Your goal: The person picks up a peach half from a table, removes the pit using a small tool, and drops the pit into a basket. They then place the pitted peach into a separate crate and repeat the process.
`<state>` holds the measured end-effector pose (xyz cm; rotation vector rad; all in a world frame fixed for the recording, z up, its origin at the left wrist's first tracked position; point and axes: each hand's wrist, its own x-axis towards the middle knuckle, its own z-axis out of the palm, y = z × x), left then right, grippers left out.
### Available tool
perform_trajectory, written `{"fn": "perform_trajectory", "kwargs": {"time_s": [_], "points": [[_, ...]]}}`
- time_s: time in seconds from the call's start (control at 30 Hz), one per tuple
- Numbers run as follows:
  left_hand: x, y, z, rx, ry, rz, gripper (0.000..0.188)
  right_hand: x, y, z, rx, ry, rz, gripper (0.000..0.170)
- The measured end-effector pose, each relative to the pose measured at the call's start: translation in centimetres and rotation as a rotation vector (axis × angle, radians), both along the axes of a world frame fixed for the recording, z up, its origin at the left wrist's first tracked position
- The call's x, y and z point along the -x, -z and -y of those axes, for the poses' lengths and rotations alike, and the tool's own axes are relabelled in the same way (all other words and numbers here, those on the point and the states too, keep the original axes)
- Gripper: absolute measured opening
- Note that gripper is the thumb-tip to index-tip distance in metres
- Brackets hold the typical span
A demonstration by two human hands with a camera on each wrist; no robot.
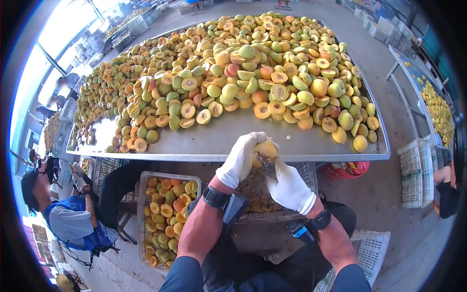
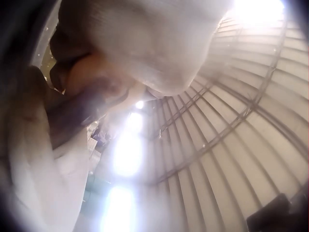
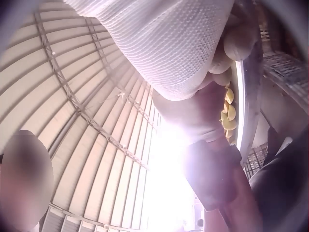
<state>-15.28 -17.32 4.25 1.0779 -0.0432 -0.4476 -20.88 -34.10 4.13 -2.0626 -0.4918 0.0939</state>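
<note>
White-gloved, the left hand (image 1: 243, 158) grips a yellow cut fruit (image 1: 264, 152) just off the near edge of the metal table (image 1: 209, 141). The right hand (image 1: 290, 187), also gloved, holds a dark metal tool (image 1: 267, 165) whose end meets the fruit's cut face. In the left wrist view the tool (image 2: 79, 113) lies against the orange fruit (image 2: 87, 72), between the gloved fingers. The right wrist view shows mostly the white glove (image 3: 169, 48); the tool cannot be made out there. A large heap of halved fruit (image 1: 228, 73) covers the table beyond the hands.
Below the table edge stand a crate of fruit halves (image 1: 168, 214) at left and a crate with brown bits (image 1: 262, 194) beneath the hands. A red container (image 1: 345, 169) is under the table at right. Another person (image 1: 73, 219) sits at left. White crates (image 1: 416, 170) stand at right.
</note>
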Motion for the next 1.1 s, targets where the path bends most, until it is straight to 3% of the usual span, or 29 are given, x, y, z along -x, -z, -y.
{"fn": "perform_trajectory", "kwargs": {"time_s": [0.1, 0.13, 0.17, 0.23, 0.3, 0.37, 0.5, 0.57, 0.7, 0.77, 0.87, 1.1], "points": [[0.6, -1.7, 0.6, -0.265, -0.134, 0.381, 0.037, 0.0, -0.3, 0.1, -0.037, 0.011, 0.098, 0.029], [1.0, -1.5, 1.2, -0.266, -0.127, 0.381, 0.037, 0.1, -2.0, 0.0, -0.217, 0.045, -0.267, 0.028], [1.5, -1.2, 2.0, -0.232, -0.24, 0.335, 0.035, 0.2, -2.9, -0.1, -0.396, 0.076, -0.633, 0.027], [1.9, -0.8, 3.2, -0.228, -0.416, 0.312, 0.031, 0.4, -2.5, -0.5, -0.405, 0.08, -0.626, 0.024], [1.5, -0.3, 2.3, -0.213, -0.364, 0.271, 0.03, 0.6, -1.4, -0.6, -0.41, 0.076, -0.619, 0.021], [1.3, -0.4, 2.0, -0.185, -0.318, 0.235, 0.03, 0.6, 0.4, -0.7, -0.254, 0.012, -0.15, 0.018], [0.8, 0.6, 1.4, -0.31, -0.256, 0.233, 0.028, 0.9, 0.9, -0.3, -0.113, -0.01, 0.084, 0.015], [1.0, -0.3, 1.2, -0.301, -0.149, 0.28, 0.025, 0.9, -1.9, 0.1, -0.324, -0.062, -0.678, 0.014], [1.7, -1.0, 1.4, -0.296, -0.125, 0.336, 0.026, 0.8, -3.0, 1.5, -0.489, -0.181, -0.902, 0.014], [2.2, -1.4, 1.4, -0.225, -0.121, 0.292, 0.027, 0.6, -2.8, 2.1, -0.722, -0.351, -1.154, 0.012], [2.0, -1.2, 1.2, -0.127, -0.036, 0.236, 0.027, 0.6, -2.1, 2.5, -0.922, -0.385, -1.285, 0.016], [1.8, -1.2, 1.0, -0.247, 0.171, 0.298, 0.033, 1.1, 0.4, 3.5, -1.044, -0.56, -1.42, 0.014]]}}
